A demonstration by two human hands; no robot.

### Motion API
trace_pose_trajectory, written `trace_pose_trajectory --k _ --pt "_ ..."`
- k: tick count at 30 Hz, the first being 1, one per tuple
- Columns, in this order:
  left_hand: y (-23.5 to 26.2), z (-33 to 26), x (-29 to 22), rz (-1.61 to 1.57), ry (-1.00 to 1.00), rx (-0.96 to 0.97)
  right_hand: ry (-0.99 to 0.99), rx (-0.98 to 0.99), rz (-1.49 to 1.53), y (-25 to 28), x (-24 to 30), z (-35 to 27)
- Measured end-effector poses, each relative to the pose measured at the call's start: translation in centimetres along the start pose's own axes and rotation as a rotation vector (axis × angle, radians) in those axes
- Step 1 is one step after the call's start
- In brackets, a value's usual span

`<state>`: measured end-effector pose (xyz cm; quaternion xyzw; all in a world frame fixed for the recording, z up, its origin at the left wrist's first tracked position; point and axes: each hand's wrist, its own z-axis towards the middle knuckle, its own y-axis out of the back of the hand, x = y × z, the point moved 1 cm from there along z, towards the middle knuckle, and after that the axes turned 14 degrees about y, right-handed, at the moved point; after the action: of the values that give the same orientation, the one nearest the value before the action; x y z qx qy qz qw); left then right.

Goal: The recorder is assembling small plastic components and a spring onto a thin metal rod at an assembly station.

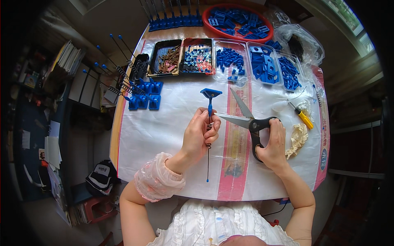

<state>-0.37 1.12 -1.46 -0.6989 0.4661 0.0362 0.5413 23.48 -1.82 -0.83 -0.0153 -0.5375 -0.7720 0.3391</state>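
My left hand (200,130) is closed around a spring rod (208,162), a thin dark rod with black coils and a small blue tip pointing toward me. At its far end sits a blue plastic base (211,94), tilted above my fingertips. My right hand (273,146) grips the black handles of a pair of scissors (245,117). Their blades stand spread apart, and the lower blade's tip is close to my left fingers, just below the blue base. Whether that tip touches anything I cannot tell.
Small trays along the far side hold brass screws (169,61), nuts (198,57) and blue plastic parts (230,59). A red basin (208,28) stands behind. Finished-looking spring rods on blue bases (139,98) stand left. A yellow-handled screwdriver (303,118) and cream fabric band (297,139) lie right.
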Motion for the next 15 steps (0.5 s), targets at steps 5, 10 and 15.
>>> trace_pose_trajectory --k 5,10,15 --pt "-0.3 -0.1 0.0 0.052 -0.036 -0.014 -0.017 0.014 -0.007 0.0 0.0 -0.1" --pt "-0.6 -0.2 0.1 0.075 -0.047 -0.008 -0.027 0.023 0.003 0.0 0.1 0.0" --pt "-1.2 -0.1 0.4 0.083 -0.078 -0.060 -0.021 0.008 0.006 0.0 0.0 0.0"
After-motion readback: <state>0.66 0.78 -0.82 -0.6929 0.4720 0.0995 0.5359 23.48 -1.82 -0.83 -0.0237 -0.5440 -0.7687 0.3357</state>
